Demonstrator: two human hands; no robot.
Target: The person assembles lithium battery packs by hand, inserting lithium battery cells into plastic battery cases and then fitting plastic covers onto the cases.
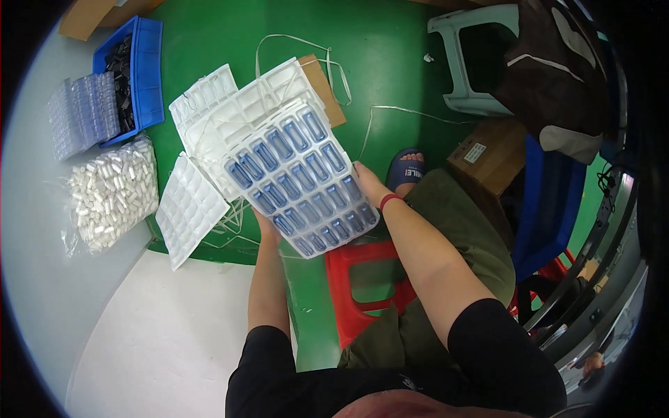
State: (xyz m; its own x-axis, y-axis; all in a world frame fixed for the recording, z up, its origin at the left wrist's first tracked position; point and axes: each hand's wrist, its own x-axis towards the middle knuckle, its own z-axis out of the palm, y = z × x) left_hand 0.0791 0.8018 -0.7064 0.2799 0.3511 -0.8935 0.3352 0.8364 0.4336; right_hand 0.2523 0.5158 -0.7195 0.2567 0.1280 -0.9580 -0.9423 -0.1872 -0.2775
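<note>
Between both hands I hold a white moulded plastic tray (300,106), tilted, with rows of pockets holding glossy blue oblong pieces (281,143). My left hand (266,224) grips its lower left edge, mostly hidden beneath it. At the right edge, my right hand (371,184) is closed on the rim, its fingertips out of sight underneath. Just beyond lie more white trays (209,94), overlapping one another, with a piece of brown cardboard (325,90) under them. Another white tray (187,205) rests at a slant to the left.
At the left are a blue bin (148,76) of black parts, clear plastic trays (85,115) and a clear bag of white cylindrical pieces (115,191). A red stool (341,292) stands near my legs. To the right are a cardboard box (488,157), a pale stool (456,70) and a blue crate (554,209).
</note>
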